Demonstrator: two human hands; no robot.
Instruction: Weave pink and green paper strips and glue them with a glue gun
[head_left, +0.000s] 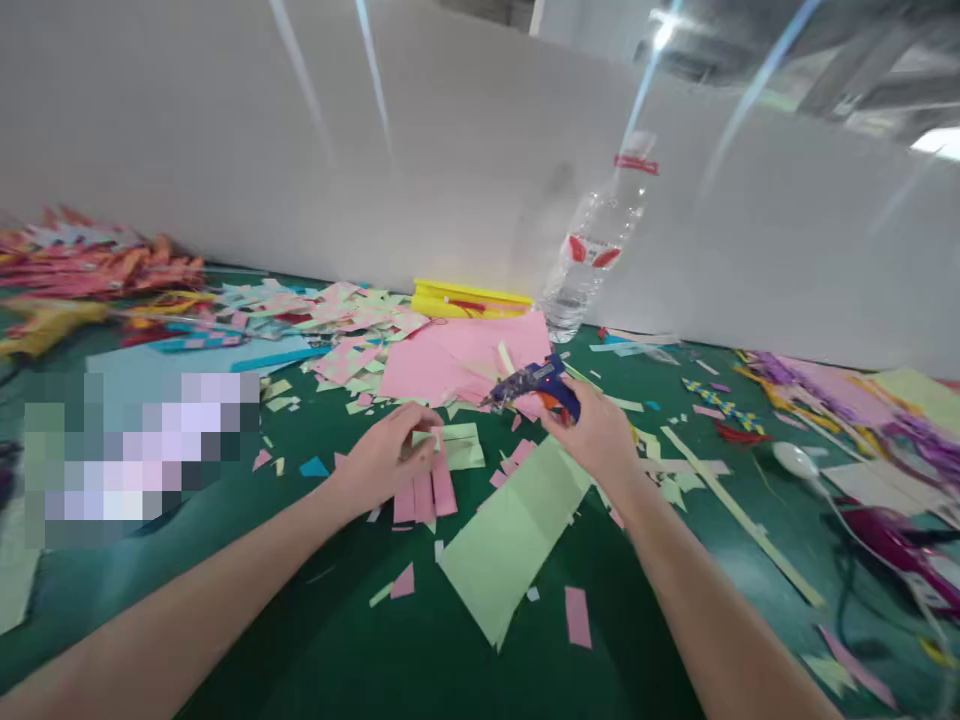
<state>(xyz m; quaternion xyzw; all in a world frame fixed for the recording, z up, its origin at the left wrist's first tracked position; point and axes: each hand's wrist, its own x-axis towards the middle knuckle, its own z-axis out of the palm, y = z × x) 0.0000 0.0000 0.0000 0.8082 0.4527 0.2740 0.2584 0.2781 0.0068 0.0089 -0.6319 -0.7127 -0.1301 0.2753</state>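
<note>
My right hand (596, 425) is wrapped round the handle of a blue hot glue gun (536, 382), its nozzle pointing left. Over a small weave of paper strips, my left hand (390, 455) is curled, with a pink paper strip (441, 470) at its fingertips. Pale green strips (461, 447) stick out to the right of those fingers. A creased sheet of light green paper (517, 530) lies between my forearms, below the glue gun. Pink scraps (514, 460) are scattered between the two hands.
A tilted plastic bottle (596, 250) leans on the grey partition (300, 150). Pink paper (457, 355) and a yellow holder (472, 298) lie before it. A yellow glue gun (52, 325) is at left; a purple device (892, 545) with a white cord is at right.
</note>
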